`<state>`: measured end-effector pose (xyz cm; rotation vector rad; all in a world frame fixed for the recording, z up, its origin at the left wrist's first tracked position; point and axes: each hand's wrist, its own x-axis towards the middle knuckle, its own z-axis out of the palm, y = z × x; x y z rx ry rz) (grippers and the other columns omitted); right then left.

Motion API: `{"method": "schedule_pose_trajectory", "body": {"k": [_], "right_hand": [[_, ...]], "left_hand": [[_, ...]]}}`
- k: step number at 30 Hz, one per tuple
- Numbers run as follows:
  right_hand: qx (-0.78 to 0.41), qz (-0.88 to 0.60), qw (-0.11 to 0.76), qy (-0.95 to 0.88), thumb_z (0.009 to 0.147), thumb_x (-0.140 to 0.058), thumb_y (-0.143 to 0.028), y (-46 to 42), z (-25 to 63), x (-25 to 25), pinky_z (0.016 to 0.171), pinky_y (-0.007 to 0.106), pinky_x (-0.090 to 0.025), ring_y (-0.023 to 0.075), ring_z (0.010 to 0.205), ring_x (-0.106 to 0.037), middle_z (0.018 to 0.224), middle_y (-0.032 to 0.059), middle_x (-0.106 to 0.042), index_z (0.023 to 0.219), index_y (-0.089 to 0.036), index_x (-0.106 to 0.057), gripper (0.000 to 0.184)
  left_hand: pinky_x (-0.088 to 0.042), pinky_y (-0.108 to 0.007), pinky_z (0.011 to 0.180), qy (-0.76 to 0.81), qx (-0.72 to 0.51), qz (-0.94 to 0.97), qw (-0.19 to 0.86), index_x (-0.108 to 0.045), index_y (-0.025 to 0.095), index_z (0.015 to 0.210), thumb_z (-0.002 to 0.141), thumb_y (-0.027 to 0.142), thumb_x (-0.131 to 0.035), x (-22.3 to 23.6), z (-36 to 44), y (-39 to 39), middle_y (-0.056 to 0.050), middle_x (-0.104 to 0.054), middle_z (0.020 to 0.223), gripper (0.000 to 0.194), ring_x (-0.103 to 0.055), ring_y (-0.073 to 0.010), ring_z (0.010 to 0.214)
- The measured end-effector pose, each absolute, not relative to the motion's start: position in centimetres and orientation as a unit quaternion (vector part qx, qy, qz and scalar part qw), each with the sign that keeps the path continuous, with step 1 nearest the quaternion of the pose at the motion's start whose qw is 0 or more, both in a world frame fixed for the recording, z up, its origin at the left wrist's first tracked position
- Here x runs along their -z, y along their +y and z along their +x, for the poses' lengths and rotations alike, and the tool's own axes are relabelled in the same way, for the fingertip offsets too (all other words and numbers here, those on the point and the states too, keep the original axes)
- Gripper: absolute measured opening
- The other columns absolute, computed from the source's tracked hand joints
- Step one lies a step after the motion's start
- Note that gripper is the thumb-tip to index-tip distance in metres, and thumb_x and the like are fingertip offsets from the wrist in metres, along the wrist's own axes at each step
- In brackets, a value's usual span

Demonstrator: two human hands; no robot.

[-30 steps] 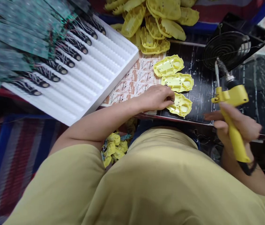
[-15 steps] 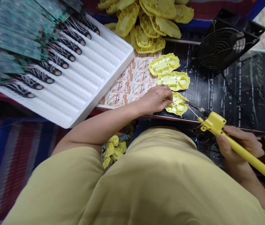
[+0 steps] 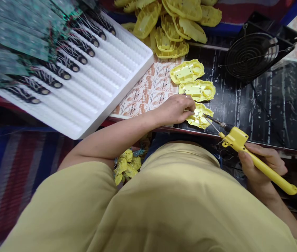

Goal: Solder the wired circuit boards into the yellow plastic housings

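Nearest yellow shell [image 3: 200, 121] part-hidden by left hand [image 3: 177, 108], boards [image 3: 15, 35] cut off

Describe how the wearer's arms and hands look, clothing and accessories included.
Both hands are ungloved. The left hand has what looks like a thin ring on one finger; none can be made out on the right hand. The forearms are bare, below a plain, dull-yellow short-sleeved shirt.

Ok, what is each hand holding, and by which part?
Right hand: yellow soldering gun, by its handle. Left hand: at the edge of the nearest yellow shell; whether it holds anything can't be told.
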<state>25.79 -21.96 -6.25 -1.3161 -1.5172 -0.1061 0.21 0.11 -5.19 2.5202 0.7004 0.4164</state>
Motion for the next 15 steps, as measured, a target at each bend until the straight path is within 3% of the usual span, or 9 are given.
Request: {"method": "schedule_pose_trajectory", "body": {"k": [6, 15], "right_hand": [[0.040, -0.472, 0.487, -0.734, 0.087, -0.089, -0.016, -20.6, 25.1, 4.8, 0.054, 0.026, -0.067, 0.0207, 0.060, -0.077, 0.079, -0.0002, -0.081, 0.084, -0.024, -0.070, 0.021], [0.045, -0.443, 0.447, -0.775, 0.082, -0.093, -0.013, -20.1, 25.5, 4.6, 0.054, 0.025, -0.067, 0.0204, 0.062, -0.079, 0.081, -0.0025, -0.082, 0.091, -0.026, -0.071, 0.027]], "left_hand": [[-0.057, -0.034, 0.095, 0.248, -0.165, 0.923, 0.244, -0.077, 0.021, 0.092, 0.092, 0.010, -0.065, 5.4, 0.3, 0.2, -0.004, -0.084, 0.107, 0.016, -0.077, -0.0209, 0.103], [-0.059, -0.036, 0.096, 0.247, -0.171, 0.924, 0.236, -0.077, 0.021, 0.092, 0.092, 0.012, -0.065, 5.5, 0.4, 0.1, -0.006, -0.084, 0.108, 0.015, -0.077, -0.0224, 0.103]]}}
